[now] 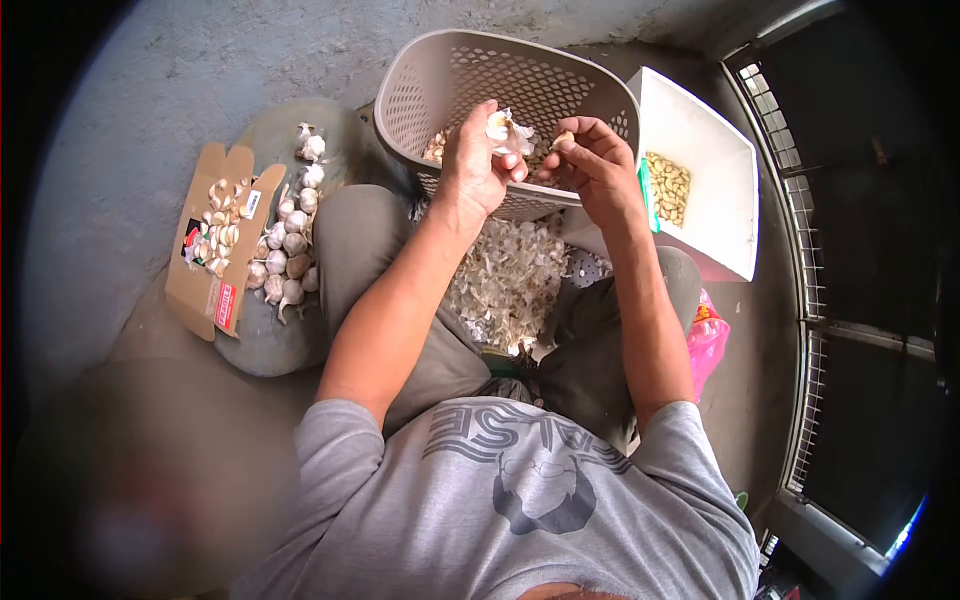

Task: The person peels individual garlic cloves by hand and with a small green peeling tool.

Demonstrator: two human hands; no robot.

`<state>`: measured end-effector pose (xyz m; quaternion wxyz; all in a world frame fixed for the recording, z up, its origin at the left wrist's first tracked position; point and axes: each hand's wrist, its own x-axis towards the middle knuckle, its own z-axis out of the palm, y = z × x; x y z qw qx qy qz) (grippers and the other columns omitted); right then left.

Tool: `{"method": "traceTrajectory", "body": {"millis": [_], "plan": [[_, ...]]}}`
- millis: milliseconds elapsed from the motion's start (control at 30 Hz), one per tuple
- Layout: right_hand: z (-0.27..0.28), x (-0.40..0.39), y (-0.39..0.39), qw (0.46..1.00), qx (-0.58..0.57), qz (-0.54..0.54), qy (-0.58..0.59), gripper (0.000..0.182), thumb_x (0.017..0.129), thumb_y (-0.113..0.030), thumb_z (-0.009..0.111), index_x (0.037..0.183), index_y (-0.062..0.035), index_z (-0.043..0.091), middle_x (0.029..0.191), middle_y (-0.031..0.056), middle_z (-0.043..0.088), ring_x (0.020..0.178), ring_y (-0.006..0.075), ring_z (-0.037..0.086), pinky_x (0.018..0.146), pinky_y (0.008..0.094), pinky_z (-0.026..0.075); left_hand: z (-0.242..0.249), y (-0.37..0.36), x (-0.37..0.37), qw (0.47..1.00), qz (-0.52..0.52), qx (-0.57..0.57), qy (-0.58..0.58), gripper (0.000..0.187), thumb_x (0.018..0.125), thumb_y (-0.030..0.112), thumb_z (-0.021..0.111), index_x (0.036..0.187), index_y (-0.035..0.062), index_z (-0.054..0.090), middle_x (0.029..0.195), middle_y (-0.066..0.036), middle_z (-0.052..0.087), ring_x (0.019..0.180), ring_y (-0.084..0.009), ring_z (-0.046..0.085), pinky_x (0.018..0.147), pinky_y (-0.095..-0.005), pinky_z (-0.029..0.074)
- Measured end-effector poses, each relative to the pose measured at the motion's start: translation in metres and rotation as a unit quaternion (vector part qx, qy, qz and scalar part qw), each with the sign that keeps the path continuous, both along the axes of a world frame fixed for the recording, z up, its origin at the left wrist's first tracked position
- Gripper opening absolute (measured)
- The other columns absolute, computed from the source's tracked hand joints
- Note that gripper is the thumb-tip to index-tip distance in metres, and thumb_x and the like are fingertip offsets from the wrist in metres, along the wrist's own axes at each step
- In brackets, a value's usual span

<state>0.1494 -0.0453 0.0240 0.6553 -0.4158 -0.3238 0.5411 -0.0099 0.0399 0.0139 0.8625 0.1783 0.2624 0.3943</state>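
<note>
My left hand [474, 160] is closed around a partly broken garlic bulb [508, 132] with white papery skin hanging from it. Just to its right, my right hand [600, 170] pinches a single garlic clove [563, 140] between thumb and fingers. Both hands are held over the near side of a grey-brown plastic basket [400, 95]. Loose cloves [437, 146] lie inside the basket, partly hidden by my hands. Below my wrists, a heap of garlic skins [508, 275] lies between my legs.
At left, whole garlic bulbs [294, 243] rest on a grey rounded surface [262, 345] beside an opened cardboard box [190, 285] bearing separated cloves [222, 235]. On the right stands a white foam box [715, 190] with peeled cloves [668, 188]. A pink plastic bag [708, 345] sits by my right knee.
</note>
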Motion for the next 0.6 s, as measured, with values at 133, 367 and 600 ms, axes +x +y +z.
{"method": "traceTrajectory", "body": {"millis": [133,367,600], "plan": [[0.01,0.02,-0.01,0.999,0.001,0.039,-0.023,0.013,0.098,-0.002,0.064,0.111,0.0014,0.061,0.099,0.0102,0.068,0.075,0.017,0.07,0.065,0.0346,0.063,0.009,-0.002,-0.002,0.999,-0.012,0.003,0.044,0.03,0.103,0.041,0.057,0.092,0.0131,0.055,0.07,-0.002,0.054,0.05,-0.0145,0.047,0.046,-0.032,0.039],[0.0,0.027,-0.003,0.918,-0.015,-0.116,-0.378,0.028,0.1,-0.02,0.069,0.116,0.0026,0.065,0.094,0.0093,0.07,0.071,0.0177,0.069,0.058,0.0285,0.057,0.002,0.0,-0.001,0.996,-0.038,0.027,0.075,0.035,0.104,0.045,0.054,0.092,0.0127,0.057,0.068,-0.002,0.054,0.047,-0.0136,0.045,0.043,-0.0302,0.037],[0.028,-0.029,-0.006,0.938,-0.056,-0.022,-0.342,0.038,0.108,-0.033,0.055,0.122,0.0016,0.062,0.083,0.0069,0.064,0.066,0.0095,0.059,0.057,0.0264,0.049,-0.011,-0.017,0.016,0.903,0.04,0.359,0.232,0.042,0.109,0.048,0.045,0.102,0.0089,0.059,0.085,0.001,0.061,0.072,-0.0066,0.058,0.056,-0.0252,0.047]]}}
